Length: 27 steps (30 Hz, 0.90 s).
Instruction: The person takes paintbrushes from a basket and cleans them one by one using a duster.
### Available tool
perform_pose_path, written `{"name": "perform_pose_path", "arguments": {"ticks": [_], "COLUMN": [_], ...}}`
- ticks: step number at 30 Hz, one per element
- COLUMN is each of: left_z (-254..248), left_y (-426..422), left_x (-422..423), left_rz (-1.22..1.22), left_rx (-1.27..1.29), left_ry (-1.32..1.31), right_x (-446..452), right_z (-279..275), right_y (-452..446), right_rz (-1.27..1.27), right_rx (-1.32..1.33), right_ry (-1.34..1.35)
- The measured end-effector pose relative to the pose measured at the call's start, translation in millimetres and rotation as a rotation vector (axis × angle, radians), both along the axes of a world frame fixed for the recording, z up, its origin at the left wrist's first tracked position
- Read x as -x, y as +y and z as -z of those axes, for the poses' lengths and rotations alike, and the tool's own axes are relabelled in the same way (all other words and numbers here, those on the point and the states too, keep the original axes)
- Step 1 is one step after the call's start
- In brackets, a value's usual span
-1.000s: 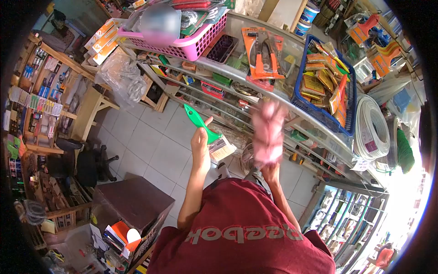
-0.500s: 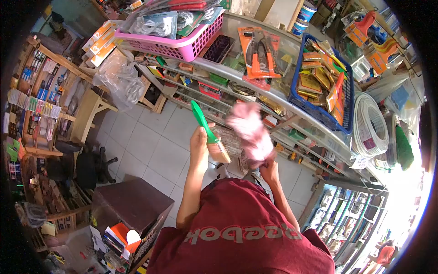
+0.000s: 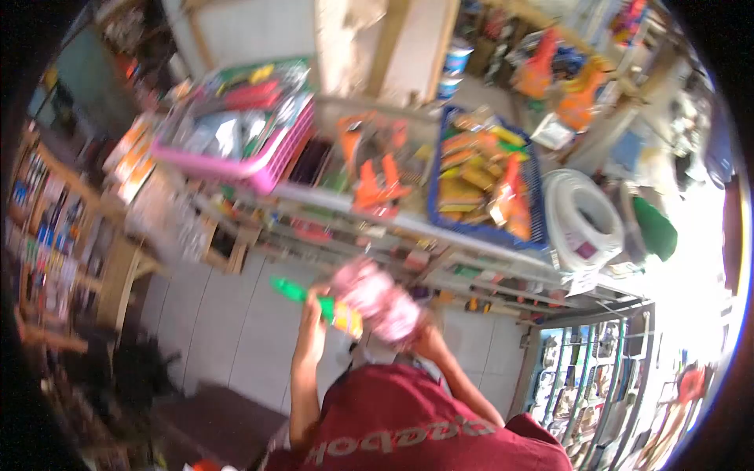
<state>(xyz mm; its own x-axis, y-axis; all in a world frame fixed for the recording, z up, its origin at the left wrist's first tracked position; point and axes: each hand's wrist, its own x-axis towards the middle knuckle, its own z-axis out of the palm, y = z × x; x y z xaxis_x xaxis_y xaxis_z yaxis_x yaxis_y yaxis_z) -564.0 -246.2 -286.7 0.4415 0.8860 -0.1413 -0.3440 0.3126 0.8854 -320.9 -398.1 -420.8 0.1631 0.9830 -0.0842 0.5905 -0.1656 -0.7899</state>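
My left hand [image 3: 311, 320] is closed round a paintbrush [image 3: 327, 305] with a green handle, whose end points up and to the left. The lower part of the brush looks yellow and is blurred. In my right hand [image 3: 426, 337] is a crumpled pink cloth [image 3: 375, 297], smeared by motion and gripped near its lower end. Brush and cloth are close together in front of my chest; whether they touch I cannot tell.
A glass-topped counter stands ahead, bearing a pink basket [image 3: 259, 169], orange-packed tools [image 3: 373, 169], a blue basket [image 3: 488, 233] of packets and a white cable coil [image 3: 585, 216]. Wooden shelves line the left. A dark cabinet [image 3: 212, 428] stands at lower left; a display rack [image 3: 585, 377] is at right.
My view has tilted up, showing more beyond the counter. The cloth has come closer to the brush, which has turned so its handle leans further left. Both hands keep their hold.
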Motion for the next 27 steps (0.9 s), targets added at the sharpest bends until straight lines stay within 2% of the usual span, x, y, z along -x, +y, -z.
{"name": "perform_pose_path", "arguments": {"ticks": [1,2,3,5,7,9,11,13,14,17,18,20,21,22,23,25,27], "left_z": [-1.5,-2.8,1.4,0.4,30.0,40.2,31.9,26.8,22.8,0.9,-3.3,-5.0,-0.3,2.9,4.2,-42.2,-101.3], "left_y": [0.5,-0.3,-1.6,-2.7,2.3,6.8,11.1,13.0,13.8,16.1,16.9,19.7,25.6,34.3,41.3,48.1,49.0], "left_x": [-4.4,-8.6,-10.3,-13.6,-12.8,-17.0,-24.8,-32.7,-34.7,-39.9,-42.6,-45.5,-45.7,-46.8,-49.6,-68.1,-99.9], "left_rz": [0.021,0.034,0.024,0.009,-0.024,-0.082,-0.149,-0.254,-0.225,-0.156,-0.147,-0.127,-0.143,-0.156,-0.168,-0.083,0.016], "left_rx": [-0.015,-0.029,-0.031,-0.01,0.009,0.023,-0.003,-0.017,-0.031,-0.048,-0.039,-0.029,-0.111,-0.197,-0.287,-0.372,-0.397], "left_ry": [-0.014,-0.024,-0.006,-0.014,-0.003,0.026,0.045,0.028,0.015,0.01,0.021,0.044,0.129,0.212,0.293,0.223,0.118], "right_x": [-0.8,-1.3,-3.0,-9.8,-7.6,3.8,-4.0,-8.2,-13.6,-23.2,-22.7,-33.2,-35.7,-38.5,-42.2,-56.5,-54.2], "right_z": [-15.4,16.7,6.0,44.1,-11.2,-1.9,22.5,14.2,8.7,19.9,-23.6,-2.9,4.5,-7.2,15.1,66.7,15.4], "right_y": [-1.1,-10.6,-13.6,-21.8,-17.1,-13.3,-20.3,-19.3,-22.6,-25.2,-18.3,-10.4,-9.5,-6.0,-9.1,-10.7,-7.7], "right_rz": [-0.063,0.119,0.122,0.122,0.064,0.252,0.203,0.154,0.174,0.166,0.095,0.025,-0.006,-0.032,-0.037,-0.05,-0.056], "right_rx": [0.232,0.34,0.342,0.354,0.18,-0.241,-0.045,0.162,0.281,0.249,0.238,0.111,0.047,0.2,0.201,0.198,0.312], "right_ry": [-0.22,-0.338,-0.32,-0.267,-0.028,0.182,0.041,-0.09,-0.134,-0.171,-0.119,-0.034,0.011,-0.057,-0.085,-0.146,-0.209]}}
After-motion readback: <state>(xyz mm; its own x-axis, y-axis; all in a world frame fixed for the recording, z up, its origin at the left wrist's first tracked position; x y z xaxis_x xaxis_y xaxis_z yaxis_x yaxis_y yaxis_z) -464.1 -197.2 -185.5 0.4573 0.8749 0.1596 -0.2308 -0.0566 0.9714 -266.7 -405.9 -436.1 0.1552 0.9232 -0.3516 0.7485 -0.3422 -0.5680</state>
